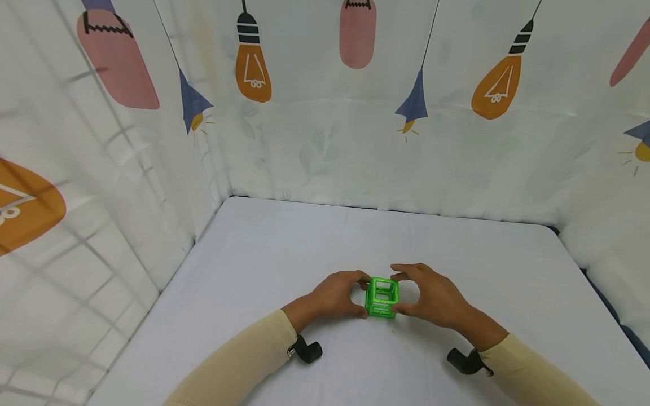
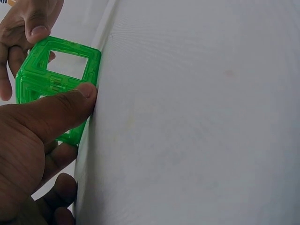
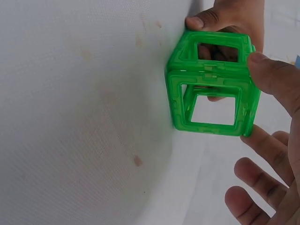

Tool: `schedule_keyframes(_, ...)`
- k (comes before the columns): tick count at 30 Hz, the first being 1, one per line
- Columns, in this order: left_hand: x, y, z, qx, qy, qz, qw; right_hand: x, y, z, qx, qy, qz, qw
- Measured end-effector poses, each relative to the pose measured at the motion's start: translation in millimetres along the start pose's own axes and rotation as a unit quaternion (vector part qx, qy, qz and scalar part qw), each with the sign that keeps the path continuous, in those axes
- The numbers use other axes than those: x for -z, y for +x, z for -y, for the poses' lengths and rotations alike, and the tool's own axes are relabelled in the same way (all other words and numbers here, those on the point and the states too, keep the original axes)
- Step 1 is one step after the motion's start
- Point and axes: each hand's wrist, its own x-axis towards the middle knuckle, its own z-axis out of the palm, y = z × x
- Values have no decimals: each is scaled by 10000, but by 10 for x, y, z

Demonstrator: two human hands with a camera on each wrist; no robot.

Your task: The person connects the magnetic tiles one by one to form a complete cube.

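Note:
A cube frame of green translucent magnetic tiles (image 1: 382, 303) sits on the white table between my two hands. My left hand (image 1: 332, 296) pinches its left side, the thumb at the near edge and the fingers round the far edge. From the right, my right hand (image 1: 439, 299) pinches it too: in the right wrist view its thumb and index fingertip touch two corners of the cube (image 3: 208, 77), while the other fingers stay apart from it. In the left wrist view, the left thumb lies across one face of the cube (image 2: 54, 83). Square openings show through the tile faces.
White cloth covers the table (image 1: 284, 242). Printed curtains (image 1: 315, 152) with bulb and lamp shapes hang along its back and left side. A black wrist mount (image 1: 308, 351) sits at the left cuff, another black mount (image 1: 464, 362) at the right cuff.

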Motion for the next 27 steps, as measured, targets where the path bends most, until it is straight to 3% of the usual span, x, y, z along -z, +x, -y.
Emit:
schedule_keyframes(16, 13, -6, 9, -30, -77, -5, 10000, -26, -61, 61, -89, -197, -99, 9997)
schedule_keyframes(27, 85, -48, 7, 71, -185, 217, 9996, -28, -102, 27, -116, -133, -170, 9997)
